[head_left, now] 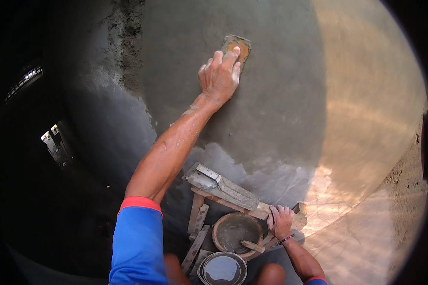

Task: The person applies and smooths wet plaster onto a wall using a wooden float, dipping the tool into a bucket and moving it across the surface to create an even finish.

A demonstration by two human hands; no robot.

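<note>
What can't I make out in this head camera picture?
All in the head view:
Part of the orange-and-grey float: covered by the left hand.
Part of the wooden beam: covered by the right hand.
Right knee: cut off by the lower edge.
Lower bright opening, far left: too small to read.

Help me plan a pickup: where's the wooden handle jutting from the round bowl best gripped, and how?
Probably by its free end, from the right, pinching across its narrow width: the wooden handle slants over the rim of the bowl toward the lower right, and its other end lies inside. The right hand is nearby.
</note>
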